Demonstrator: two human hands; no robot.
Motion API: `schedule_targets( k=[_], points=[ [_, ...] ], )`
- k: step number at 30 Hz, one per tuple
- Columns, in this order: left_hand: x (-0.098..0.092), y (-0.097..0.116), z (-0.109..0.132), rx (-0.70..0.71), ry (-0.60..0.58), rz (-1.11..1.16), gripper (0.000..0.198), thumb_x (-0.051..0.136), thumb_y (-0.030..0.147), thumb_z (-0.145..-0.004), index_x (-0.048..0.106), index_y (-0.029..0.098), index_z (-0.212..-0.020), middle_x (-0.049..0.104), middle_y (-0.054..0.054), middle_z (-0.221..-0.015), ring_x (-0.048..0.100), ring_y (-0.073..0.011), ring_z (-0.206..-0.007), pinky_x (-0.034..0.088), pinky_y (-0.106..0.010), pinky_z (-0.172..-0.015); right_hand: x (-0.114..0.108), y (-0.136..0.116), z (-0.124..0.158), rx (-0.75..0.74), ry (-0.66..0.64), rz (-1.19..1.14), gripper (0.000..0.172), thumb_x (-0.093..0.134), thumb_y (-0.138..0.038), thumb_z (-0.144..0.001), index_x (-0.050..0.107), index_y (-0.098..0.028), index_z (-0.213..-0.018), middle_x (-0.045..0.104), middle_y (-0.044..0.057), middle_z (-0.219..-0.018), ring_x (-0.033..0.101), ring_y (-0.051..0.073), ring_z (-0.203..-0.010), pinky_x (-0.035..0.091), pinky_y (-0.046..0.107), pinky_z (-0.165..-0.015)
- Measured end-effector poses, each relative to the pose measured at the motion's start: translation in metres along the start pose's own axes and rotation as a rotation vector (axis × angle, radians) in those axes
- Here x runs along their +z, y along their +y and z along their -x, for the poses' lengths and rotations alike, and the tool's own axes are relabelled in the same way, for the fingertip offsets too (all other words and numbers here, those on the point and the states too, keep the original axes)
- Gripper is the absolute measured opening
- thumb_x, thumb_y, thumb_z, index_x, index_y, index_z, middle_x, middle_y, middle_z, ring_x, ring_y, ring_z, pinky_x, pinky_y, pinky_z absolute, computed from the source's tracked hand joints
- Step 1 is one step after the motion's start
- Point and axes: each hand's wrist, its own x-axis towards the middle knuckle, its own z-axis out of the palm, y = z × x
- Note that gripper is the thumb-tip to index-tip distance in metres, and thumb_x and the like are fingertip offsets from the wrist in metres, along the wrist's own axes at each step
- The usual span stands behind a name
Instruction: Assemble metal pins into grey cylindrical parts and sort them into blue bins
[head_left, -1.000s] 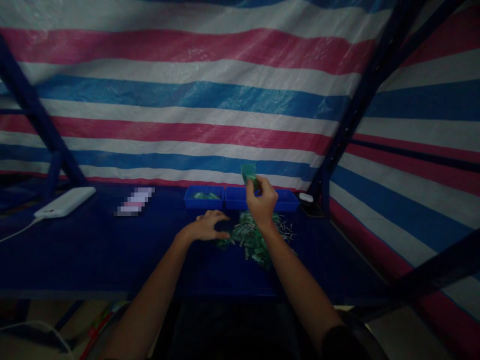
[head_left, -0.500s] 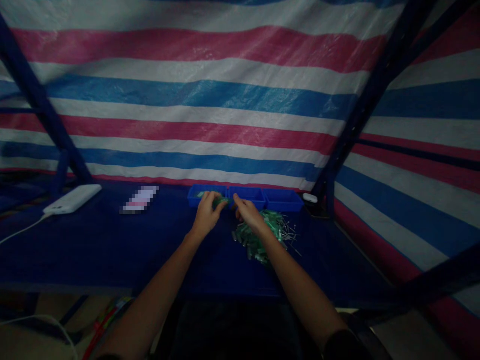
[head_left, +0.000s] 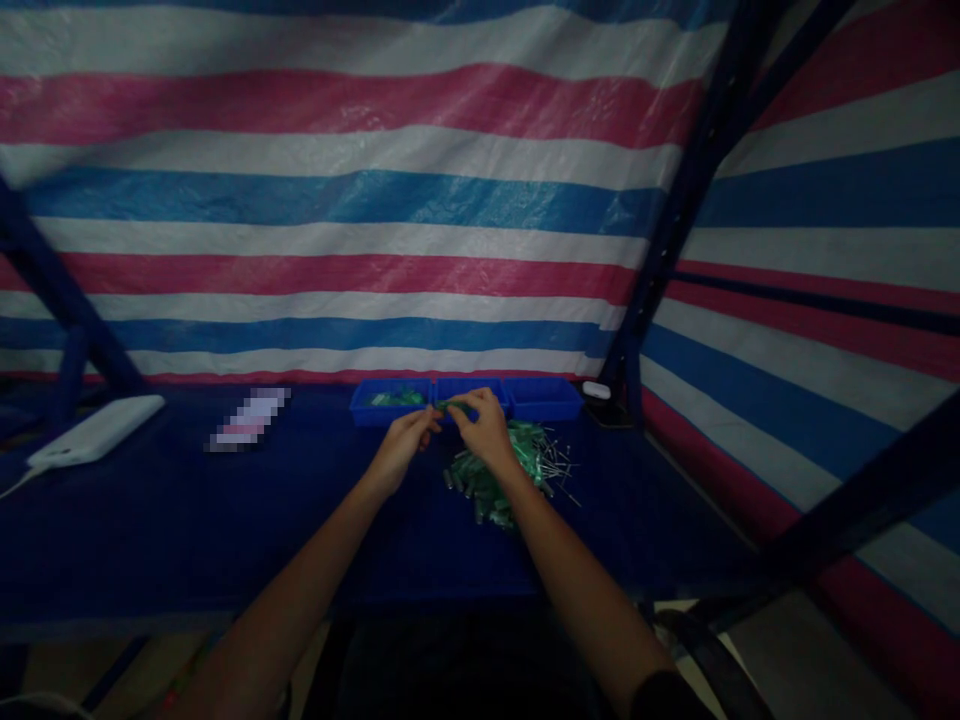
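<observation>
My right hand (head_left: 486, 428) is closed, thumb and fingers pinching a small green see-through piece (head_left: 455, 407) in front of the trays. At the left end of that piece, the closed fingertips of my left hand (head_left: 403, 445) meet it; exactly what they grip is partly hidden. Below and beside my right wrist lies a heap of green see-through handles (head_left: 491, 485), mixed with thin metal rods (head_left: 556, 463) that stick out to the right. Behind my left hand, a blue tray (head_left: 358, 405) contains several green pieces.
Two more blue trays, a middle one (head_left: 504, 400) and a right one (head_left: 544, 400), continue the row. A white case (head_left: 596, 390) and a dark flat object (head_left: 615, 415) lie farther right. Leftward are a blurred-out phone-like rectangle (head_left: 251, 418) and a white power bank (head_left: 97, 430) with a cable.
My hands have come together: the right fingers now pinch the green piece, which was at my left hand before. My left hand has drawn back from the left tray. The view has shifted rightward.
</observation>
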Motion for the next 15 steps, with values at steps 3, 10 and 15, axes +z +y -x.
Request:
schedule_targets(
  k=[3,10,15],
  points=[
    [-0.003,-0.004,-0.002,-0.163,0.064,0.228,0.05,0.053,0.058,-0.069,0.062,0.011,-0.083,0.057,-0.002,-0.065,0.045,-0.0076,-0.048,0.031,-0.02,-0.045,0.0,-0.006,0.007,-0.116,-0.11,0.141,0.028,0.053,-0.013,-0.07,0.068,-0.026,-0.09,0.049,0.005,-0.099,0.044,0.019,-0.098,0.035,0.033,-0.09],
    [0.0,-0.002,0.001,0.227,0.289,-0.099,0.027,0.058,0.039,-0.071,0.063,0.016,-0.085,0.062,-0.003,-0.08,0.054,-0.0148,-0.07,0.042,-0.026,-0.062,-0.001,-0.017,0.007,0.174,-0.102,0.103,0.025,0.045,-0.03,-0.078,0.067,-0.019,-0.072,0.052,0.005,-0.083,0.049,0.018,-0.086,0.038,0.031,-0.081],
    [0.006,0.005,0.01,0.503,0.11,-0.425,0.021,0.052,0.023,-0.077,0.065,0.02,-0.094,0.059,-0.006,-0.096,0.053,-0.0182,-0.089,0.044,-0.026,-0.064,-0.005,-0.014,0.002,0.27,-0.099,-0.066,0.037,0.038,-0.042,-0.082,0.058,-0.016,-0.065,0.05,-0.002,-0.056,0.045,0.012,-0.056,0.036,0.023,-0.056]
  ],
)
